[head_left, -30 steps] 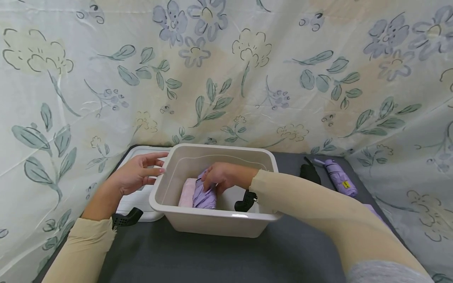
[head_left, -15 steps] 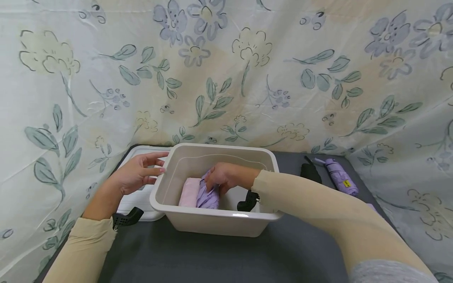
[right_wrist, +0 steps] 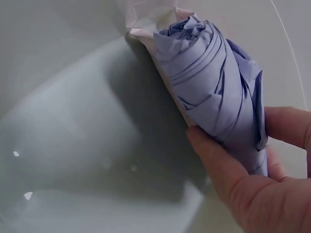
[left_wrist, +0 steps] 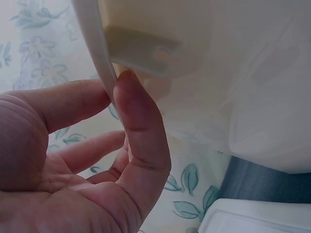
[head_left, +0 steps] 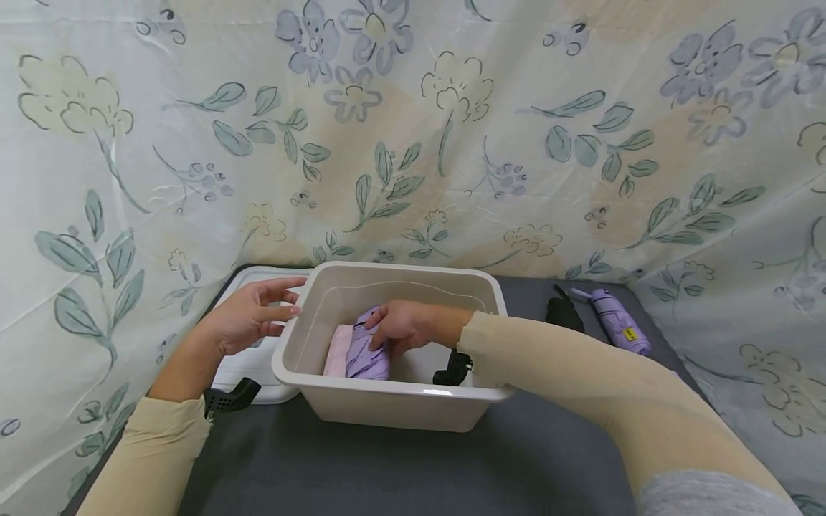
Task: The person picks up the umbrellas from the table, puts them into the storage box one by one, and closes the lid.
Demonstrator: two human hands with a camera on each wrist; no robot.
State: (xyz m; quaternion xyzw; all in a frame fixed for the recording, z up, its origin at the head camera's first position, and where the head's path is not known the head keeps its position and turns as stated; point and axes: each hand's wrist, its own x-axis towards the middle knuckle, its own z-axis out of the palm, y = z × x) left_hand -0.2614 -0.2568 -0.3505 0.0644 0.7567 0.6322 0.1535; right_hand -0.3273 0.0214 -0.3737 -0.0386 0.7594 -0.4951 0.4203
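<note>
A beige plastic bin stands on the dark table. Inside it my right hand grips a purple folded umbrella, its wrapped fabric between thumb and fingers in the right wrist view. Beside the umbrella, on its left, lies a pale pink bundle, partly hidden by it. My left hand is at the bin's left rim. In the left wrist view, the left thumb and a finger pinch that rim.
A white lid lies flat behind my left forearm, partly under the bin's left side. To the right of the bin are another purple folded umbrella and a black one. A floral curtain hangs behind the table.
The purple umbrella in my right hand first shifted slightly right, then moved back left against the pink bundle. My left hand has stayed on the rim.
</note>
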